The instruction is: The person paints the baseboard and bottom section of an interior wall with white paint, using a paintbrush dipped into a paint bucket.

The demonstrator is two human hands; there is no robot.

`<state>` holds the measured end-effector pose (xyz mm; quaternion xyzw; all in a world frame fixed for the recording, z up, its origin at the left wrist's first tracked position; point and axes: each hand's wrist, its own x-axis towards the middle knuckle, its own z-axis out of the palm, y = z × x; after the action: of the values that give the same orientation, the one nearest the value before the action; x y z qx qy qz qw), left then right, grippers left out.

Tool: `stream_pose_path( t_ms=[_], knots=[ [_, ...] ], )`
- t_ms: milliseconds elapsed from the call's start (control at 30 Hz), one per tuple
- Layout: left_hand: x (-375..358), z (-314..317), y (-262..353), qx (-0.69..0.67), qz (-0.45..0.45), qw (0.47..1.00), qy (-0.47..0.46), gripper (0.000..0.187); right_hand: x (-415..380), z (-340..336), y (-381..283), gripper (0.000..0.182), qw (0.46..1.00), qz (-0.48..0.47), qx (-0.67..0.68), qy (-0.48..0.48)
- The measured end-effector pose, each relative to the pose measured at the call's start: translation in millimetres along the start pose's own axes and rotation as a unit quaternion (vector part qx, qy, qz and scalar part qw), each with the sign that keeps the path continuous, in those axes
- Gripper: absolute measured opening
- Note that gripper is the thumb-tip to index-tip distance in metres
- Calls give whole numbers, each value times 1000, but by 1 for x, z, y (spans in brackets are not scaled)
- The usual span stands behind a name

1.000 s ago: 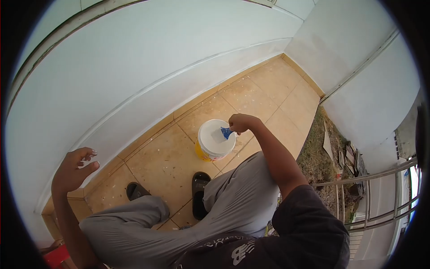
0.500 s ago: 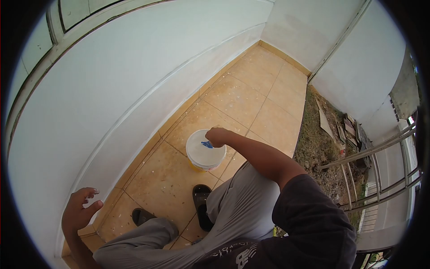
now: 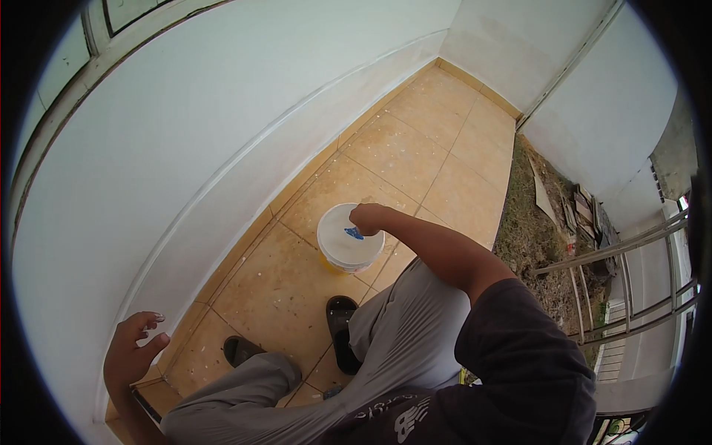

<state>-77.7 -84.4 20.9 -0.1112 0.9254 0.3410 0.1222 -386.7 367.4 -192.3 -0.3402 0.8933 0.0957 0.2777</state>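
floor [image 3: 400, 152] stretching past bucket rim [image 3: 351, 265], right hand [image 3: 366, 220] holding tool [image 3: 354, 233]

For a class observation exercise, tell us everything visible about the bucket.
The bucket stands upright and open on tan floor tiles. Round and plastic-looking, it has a white rim, yellow lower down, and a pale interior; how full is unclear. The right hand holds a blue tool at its mouth; contact cannot be told.
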Motion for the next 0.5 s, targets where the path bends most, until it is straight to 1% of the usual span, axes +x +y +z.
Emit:
stream_pose_path(
  t_ms=[300,400,500],
  knots=[
    [-4,-2,9,-20,0,1000,-1,36,-3,1,-8,25,999,35,-11,1],
    [-4,-2,13,-17,1,1000,-5,36,-4,0,-7,24,999,36,-13,-10],
    [-3,-3,19,-12,8,1000,-10,36,0,4,-2,25,999,37,-7,3]
  ],
)
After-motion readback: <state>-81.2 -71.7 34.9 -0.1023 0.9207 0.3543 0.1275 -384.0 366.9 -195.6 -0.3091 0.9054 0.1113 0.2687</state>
